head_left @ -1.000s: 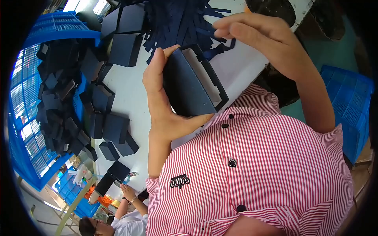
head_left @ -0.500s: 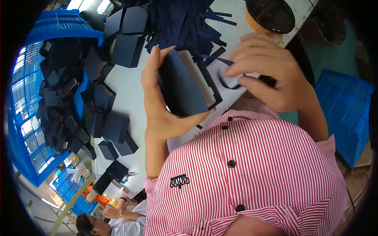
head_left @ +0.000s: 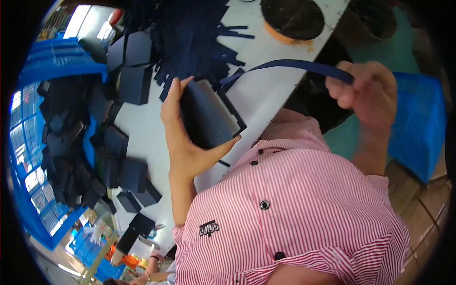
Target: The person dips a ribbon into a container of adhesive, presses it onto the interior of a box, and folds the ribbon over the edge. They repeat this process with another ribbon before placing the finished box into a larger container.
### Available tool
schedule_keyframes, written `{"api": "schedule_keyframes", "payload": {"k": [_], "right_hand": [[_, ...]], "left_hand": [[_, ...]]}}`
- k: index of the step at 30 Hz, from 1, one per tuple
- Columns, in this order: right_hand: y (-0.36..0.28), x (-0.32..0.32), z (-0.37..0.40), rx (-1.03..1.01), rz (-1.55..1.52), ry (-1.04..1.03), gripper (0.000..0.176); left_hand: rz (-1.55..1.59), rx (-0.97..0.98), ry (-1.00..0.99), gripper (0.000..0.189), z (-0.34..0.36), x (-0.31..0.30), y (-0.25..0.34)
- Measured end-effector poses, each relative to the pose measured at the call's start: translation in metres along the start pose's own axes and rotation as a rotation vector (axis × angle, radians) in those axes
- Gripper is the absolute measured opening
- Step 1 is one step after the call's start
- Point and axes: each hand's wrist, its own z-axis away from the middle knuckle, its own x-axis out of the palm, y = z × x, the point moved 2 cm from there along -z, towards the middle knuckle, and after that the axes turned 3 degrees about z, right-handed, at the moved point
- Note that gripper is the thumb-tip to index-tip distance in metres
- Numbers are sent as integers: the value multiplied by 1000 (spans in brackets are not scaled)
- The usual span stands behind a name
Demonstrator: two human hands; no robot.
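My left hand [head_left: 183, 135] grips a dark navy box [head_left: 204, 114] from its left side, thumb along the lower edge and fingers at the top. A pale inner wall shows along the box's right side. My right hand [head_left: 365, 90] is raised out to the right, past the table edge, its fingers closed on the end of a navy ribbon [head_left: 289, 63]. From there the ribbon arcs leftward to the upper right edge of the box. Beyond the box lies a thick pile of navy strips [head_left: 190, 38] on the white table [head_left: 147, 123].
Several dark boxes [head_left: 134, 85] stand along the table's left side. Behind them, a blue plastic crate [head_left: 61, 64] is heaped with more. A round orange-sided tub [head_left: 280, 35] sits near the right table edge. Another blue crate [head_left: 418, 128] is at the right. A person's arm [head_left: 152, 270] shows at lower left.
My right hand has moved right and away from the box, and a long stretch of ribbon now spans between them. My left hand still holds the box, now slightly lower left in view.
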Motion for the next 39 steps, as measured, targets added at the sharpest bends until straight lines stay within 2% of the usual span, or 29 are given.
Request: {"api": "schedule_keyframes", "payload": {"k": [1, 3, 5, 11, 12, 15, 19, 25, 39], "right_hand": [[4, -4, 2, 37, -44, 49, 22], [13, -2, 1, 2, 280, 242, 22], [22, 2, -3, 13, 230, 300, 21], [46, -5, 8, 464, 232, 509, 24], [52, -4, 7, 427, 299, 557, 26], [59, -6, 4, 502, 270, 629, 27], [73, -2, -4, 385, 314, 670, 27], [77, 0, -9, 373, 485, 709, 28], [85, 2, -13, 433, 433, 762, 27]], "left_hand": [[-22, 15, -12, 129, -1, 3, 2], [-16, 12, -54, 126, 0, 8, 8], [-37, 35, -82, 126, -2, 14, 9], [-55, 66, -175, 117, -17, 40, 22], [-68, 68, -190, 117, -20, 43, 23], [-100, 75, -213, 115, -24, 50, 24], [-115, 69, -231, 115, -28, 53, 24], [-60, 52, -194, 113, -28, 55, 20], [-67, 21, -207, 116, -27, 53, 15]]}}
